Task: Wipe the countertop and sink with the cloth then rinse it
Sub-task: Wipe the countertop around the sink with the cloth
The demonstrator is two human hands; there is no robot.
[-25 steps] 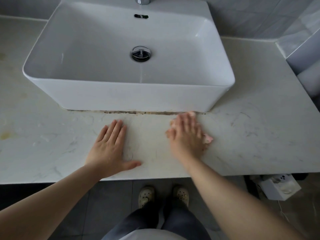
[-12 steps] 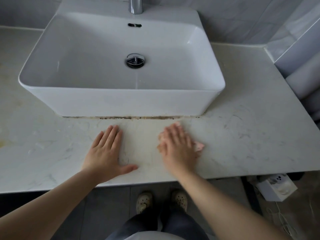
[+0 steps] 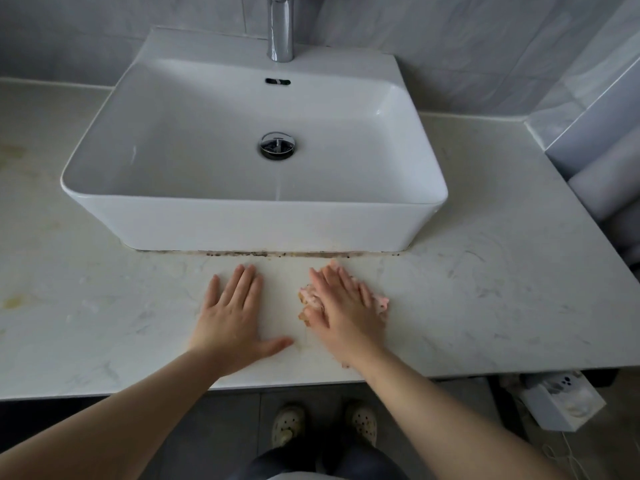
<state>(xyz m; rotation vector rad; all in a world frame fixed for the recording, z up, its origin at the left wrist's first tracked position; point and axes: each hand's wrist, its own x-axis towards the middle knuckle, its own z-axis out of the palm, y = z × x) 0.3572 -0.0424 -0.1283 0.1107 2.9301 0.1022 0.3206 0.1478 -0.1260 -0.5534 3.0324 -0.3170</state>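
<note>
- Countertop (image 3: 485,306), lower half of frame: yellow stains (image 3: 14,301) far left, grime line (image 3: 263,253) mid-frame; much left to wipe.
- Sink (image 3: 242,226), upper centre: likely not yet wiped.
- Left hand (image 3: 232,320), centre: flat, fingers straight, bracing.
- Right hand (image 3: 346,313): fingers straight, pressing cloth (image 3: 379,303) flat; slid left since a second ago, mid-stroke.

right hand (image 3: 346,308) flat on cloth (image 3: 380,302), countertop (image 3: 485,306)

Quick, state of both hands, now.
Left hand: open, flat on the countertop, holding nothing.
Right hand: open, straight fingers pressing the pink cloth onto the countertop.
</note>
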